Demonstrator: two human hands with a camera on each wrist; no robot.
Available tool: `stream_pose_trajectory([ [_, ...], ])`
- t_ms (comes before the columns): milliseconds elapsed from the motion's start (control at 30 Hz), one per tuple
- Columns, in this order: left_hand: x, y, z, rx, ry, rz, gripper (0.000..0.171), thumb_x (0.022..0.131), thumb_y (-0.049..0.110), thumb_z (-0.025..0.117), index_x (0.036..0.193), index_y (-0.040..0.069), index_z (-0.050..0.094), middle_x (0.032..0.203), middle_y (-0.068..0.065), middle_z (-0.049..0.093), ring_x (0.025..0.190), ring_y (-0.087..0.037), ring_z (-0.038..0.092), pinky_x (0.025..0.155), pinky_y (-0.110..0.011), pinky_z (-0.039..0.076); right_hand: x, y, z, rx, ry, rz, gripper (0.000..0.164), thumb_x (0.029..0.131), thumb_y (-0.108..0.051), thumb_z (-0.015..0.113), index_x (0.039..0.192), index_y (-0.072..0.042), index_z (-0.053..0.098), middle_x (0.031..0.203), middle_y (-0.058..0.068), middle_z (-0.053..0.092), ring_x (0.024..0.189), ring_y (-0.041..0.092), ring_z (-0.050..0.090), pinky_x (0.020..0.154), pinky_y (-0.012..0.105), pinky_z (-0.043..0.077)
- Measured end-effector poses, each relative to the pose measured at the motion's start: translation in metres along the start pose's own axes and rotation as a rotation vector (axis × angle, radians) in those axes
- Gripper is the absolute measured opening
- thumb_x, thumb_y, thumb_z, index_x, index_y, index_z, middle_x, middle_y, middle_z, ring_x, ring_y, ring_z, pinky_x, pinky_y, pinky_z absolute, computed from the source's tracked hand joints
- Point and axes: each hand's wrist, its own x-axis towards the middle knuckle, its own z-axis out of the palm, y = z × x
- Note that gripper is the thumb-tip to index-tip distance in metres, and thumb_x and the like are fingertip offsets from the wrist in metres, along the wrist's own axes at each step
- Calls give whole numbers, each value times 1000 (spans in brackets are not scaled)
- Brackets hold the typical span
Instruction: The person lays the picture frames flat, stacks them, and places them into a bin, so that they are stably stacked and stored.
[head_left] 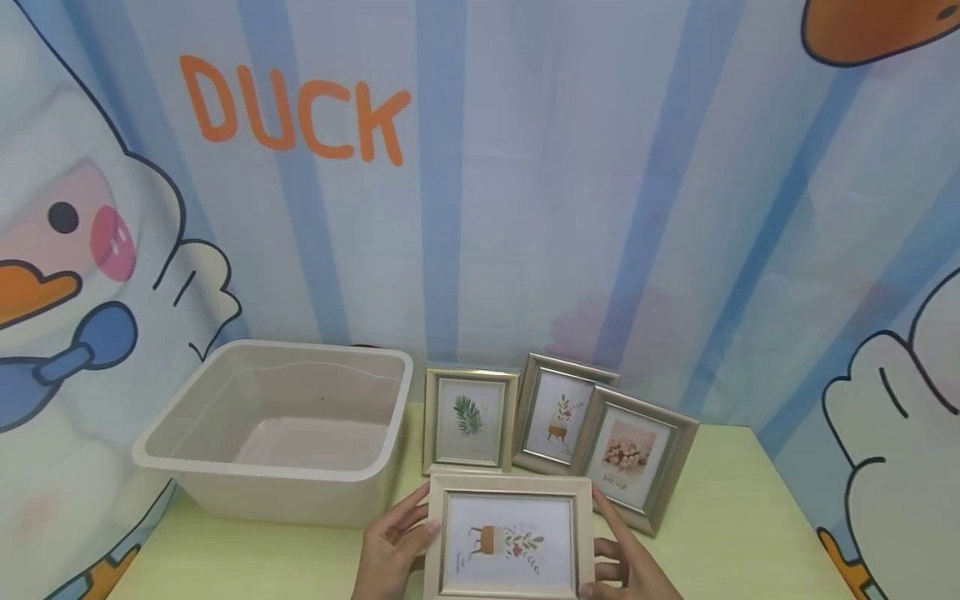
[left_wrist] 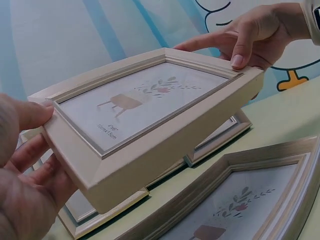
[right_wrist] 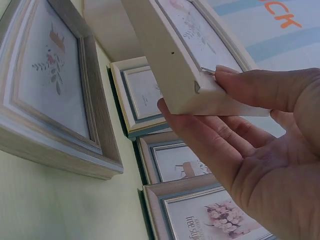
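Observation:
Both hands hold a cream picture frame (head_left: 510, 482) up above the table, one hand at each short side. Its print of a brown planter with leafy stems lies sideways in the head view. My left hand (head_left: 390, 542) grips the left edge, thumb on the front border and fingers behind, as the left wrist view shows. At the opposite edge, my right hand (right_wrist: 260, 120) pinches a corner between thumb and fingers. Below it, a wood-toned frame (left_wrist: 187, 215) with a similar print is nearer me on the table; the head view does not include it.
Behind the held frame stand a gold-edged frame (head_left: 428, 417) with a green leaf print, a planter-print frame (head_left: 527, 400) and, overlapping it, a flower-print frame (head_left: 666, 475). A beige plastic basin (head_left: 292, 500) sits left on the yellow-green table (head_left: 735, 517). A duck-print curtain (head_left: 517, 208) hangs behind.

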Motion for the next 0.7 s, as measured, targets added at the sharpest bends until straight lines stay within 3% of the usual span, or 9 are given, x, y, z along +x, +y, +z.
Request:
stream_pose_trajectory([
  [67,0,-1,-2,-14,-13,-1,50,89,0,66,138,11,60,102,8,75,86,-13,73,68,-39,63,0,2,0,22,-7,-8,99,93,-4,67,147,-65,12,119,15,69,96,20,74,84,38,62],
  [133,0,-2,-4,-36,-44,13,48,91,0,64,135,20,63,104,8,74,86,-13,73,67,-41,63,0,4,0,26,-7,-13,96,91,-2,67,140,-70,20,115,8,70,94,20,74,83,38,62],
  [233,2,-4,-10,-67,-169,27,52,94,0,59,135,32,62,112,10,71,94,-11,71,73,-40,63,-1,6,-2,16,3,-11,95,90,-2,67,137,-71,22,114,7,70,94,19,74,83,37,62],
  [333,3,-3,-19,-48,-338,19,64,94,0,58,150,27,45,130,2,64,110,-10,66,86,-36,61,-2,8,-4,20,14,8,95,89,-2,68,136,-71,23,116,10,70,96,19,74,83,38,62],
  [433,3,2,-27,46,-450,-19,79,92,6,65,159,14,24,151,-21,45,126,-14,57,100,-30,53,-4,10,-8,45,14,42,93,89,-2,68,136,-70,25,118,11,70,97,19,74,84,37,62],
  [467,3,3,-29,74,-476,-36,84,91,9,67,160,9,18,153,-29,38,129,-18,55,102,-30,51,-5,10,-10,56,7,51,92,90,-2,67,137,-69,25,118,10,70,98,19,74,85,37,62],
  [567,2,9,-33,133,-522,-105,93,90,18,72,160,11,13,157,-38,21,127,-22,53,99,-29,52,-7,12,-13,95,-32,63,91,92,0,65,138,-69,27,117,5,72,99,18,74,85,34,61],
  [700,1,12,-38,145,-547,-159,97,87,20,76,161,12,13,156,-39,22,112,-17,57,91,-30,54,-7,15,-15,169,-102,49,87,94,2,61,133,-70,35,115,0,73,102,17,73,87,32,60],
])
